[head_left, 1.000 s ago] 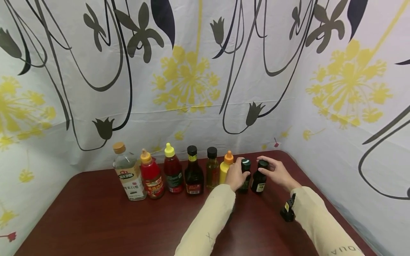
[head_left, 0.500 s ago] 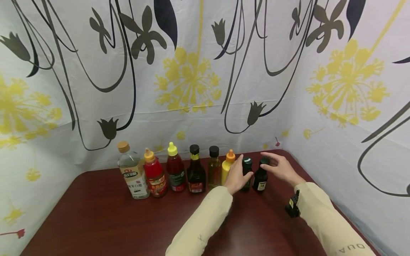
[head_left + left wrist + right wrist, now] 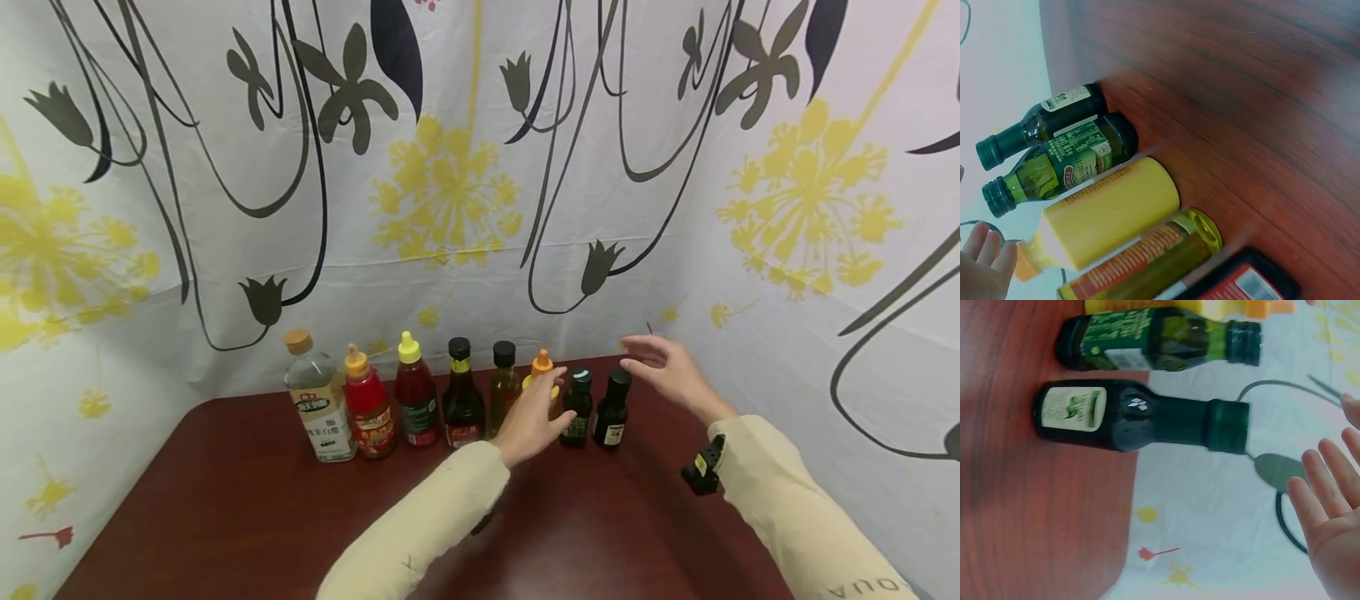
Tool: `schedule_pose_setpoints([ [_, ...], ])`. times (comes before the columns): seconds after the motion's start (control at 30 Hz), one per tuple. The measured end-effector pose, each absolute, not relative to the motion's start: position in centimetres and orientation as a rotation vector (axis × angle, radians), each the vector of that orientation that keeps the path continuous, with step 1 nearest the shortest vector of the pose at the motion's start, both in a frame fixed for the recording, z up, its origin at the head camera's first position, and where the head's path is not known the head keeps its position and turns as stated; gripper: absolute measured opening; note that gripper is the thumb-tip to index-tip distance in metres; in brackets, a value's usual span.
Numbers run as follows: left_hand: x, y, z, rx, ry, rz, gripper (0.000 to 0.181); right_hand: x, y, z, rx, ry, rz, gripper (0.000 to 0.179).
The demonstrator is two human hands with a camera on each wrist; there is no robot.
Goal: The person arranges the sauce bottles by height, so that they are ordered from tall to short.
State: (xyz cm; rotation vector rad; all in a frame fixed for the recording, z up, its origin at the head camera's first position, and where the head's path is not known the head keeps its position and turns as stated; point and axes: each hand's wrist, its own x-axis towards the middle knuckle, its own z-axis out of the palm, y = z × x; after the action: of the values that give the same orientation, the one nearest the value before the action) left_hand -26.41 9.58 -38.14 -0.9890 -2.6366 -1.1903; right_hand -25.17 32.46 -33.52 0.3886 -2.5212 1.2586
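My left hand (image 3: 528, 417) is held with fingers extended in front of the yellow squeeze bottle (image 3: 542, 379), whose orange tip shows above it. To its right stands a green glass bottle (image 3: 577, 408) with a dark cap and green label, as the left wrist view shows. Beside that is a small dark bottle (image 3: 612, 410) with a green cap and pale label. My right hand (image 3: 671, 375), its fingers loosely bent around nothing, hovers above and right of the dark bottle. In the right wrist view a gap separates the dark bottle's cap from the fingers (image 3: 1329, 487).
Leftward along the same row stand an oil bottle (image 3: 504, 383), a dark sauce bottle (image 3: 462, 400), two red sauce bottles with yellow (image 3: 416, 396) and orange tips (image 3: 370, 408), and a clear vinegar bottle (image 3: 321, 408). A patterned curtain (image 3: 450, 317) hangs behind the brown table (image 3: 262, 517).
Both hands have come away from the two dark-capped bottles, which stay standing. The left hand moved left, the right hand up and right. The head view shifted slightly.
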Motion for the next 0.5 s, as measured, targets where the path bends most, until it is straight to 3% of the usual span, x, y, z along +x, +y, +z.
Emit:
schedule_pose_setpoints([
  [0.3, -25.7, 4.1, -37.0, -1.075, -2.544, -1.039, 0.034, -24.3, 31.3, -32.4, 0.399, -2.339, 1.2, 0.027],
  [0.5, -25.1, -0.9, -36.9, -1.067, -2.505, -0.977, 0.026, -22.2, 30.9, -32.5, 0.401, -2.317, 1.019, 0.018],
])
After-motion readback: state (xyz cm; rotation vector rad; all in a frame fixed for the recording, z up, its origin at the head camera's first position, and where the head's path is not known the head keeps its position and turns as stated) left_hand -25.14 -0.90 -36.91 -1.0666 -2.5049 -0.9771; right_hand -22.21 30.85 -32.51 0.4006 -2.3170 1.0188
